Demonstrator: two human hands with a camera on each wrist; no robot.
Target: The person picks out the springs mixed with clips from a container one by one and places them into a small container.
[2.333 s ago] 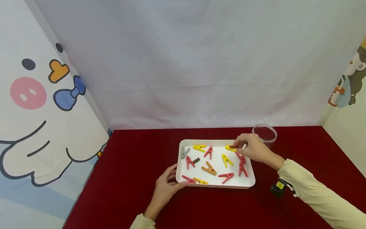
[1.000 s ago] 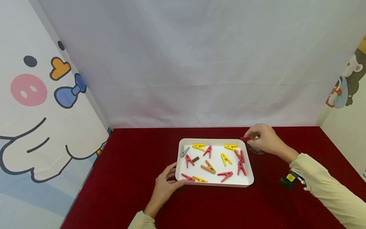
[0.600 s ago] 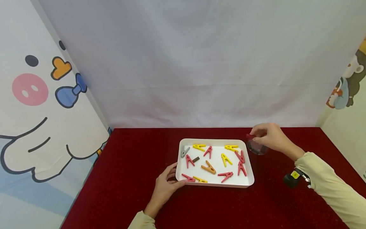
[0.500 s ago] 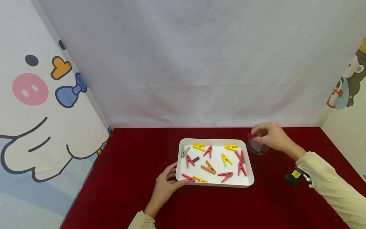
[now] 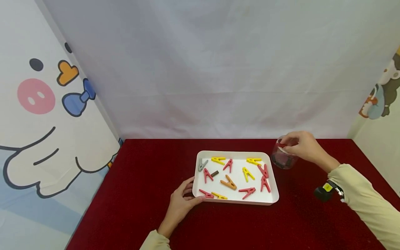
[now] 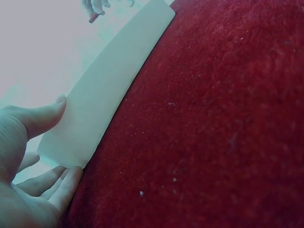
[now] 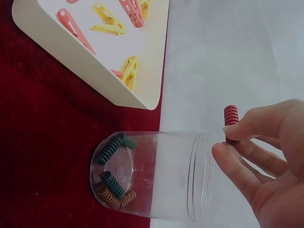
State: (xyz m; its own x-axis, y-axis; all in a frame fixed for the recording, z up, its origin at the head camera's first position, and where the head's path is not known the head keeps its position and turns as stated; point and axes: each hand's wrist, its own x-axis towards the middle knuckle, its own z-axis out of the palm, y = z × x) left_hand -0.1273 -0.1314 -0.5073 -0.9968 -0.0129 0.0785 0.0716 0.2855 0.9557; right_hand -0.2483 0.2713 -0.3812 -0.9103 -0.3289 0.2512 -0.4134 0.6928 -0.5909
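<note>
My right hand [image 5: 304, 146] pinches a red coil spring [image 7: 231, 116] between thumb and fingertips, close over the mouth of a clear plastic jar [image 7: 156, 178]. Dark green springs [image 7: 111, 183] and brown ones lie at the bottom of the jar. My left hand [image 5: 181, 205] grips the front left corner of a white tray [image 5: 235, 201], its thumb by the front wall and its other fingers along the left side. Inside the tray lie several red, yellow, orange and grey plastic clips and a short brown spring [image 5: 214, 174] beside a red clip [image 5: 207, 175].
A dark red cloth [image 5: 150, 166] covers the table. Behind it hangs a pale curtain [image 5: 218, 86], and printed panels stand at both sides. The jar stands just off the tray's back right corner.
My right hand has carried the red spring from the tray's back right area, over its rim, rightward to the jar's mouth. My left hand stays on the tray corner.
</note>
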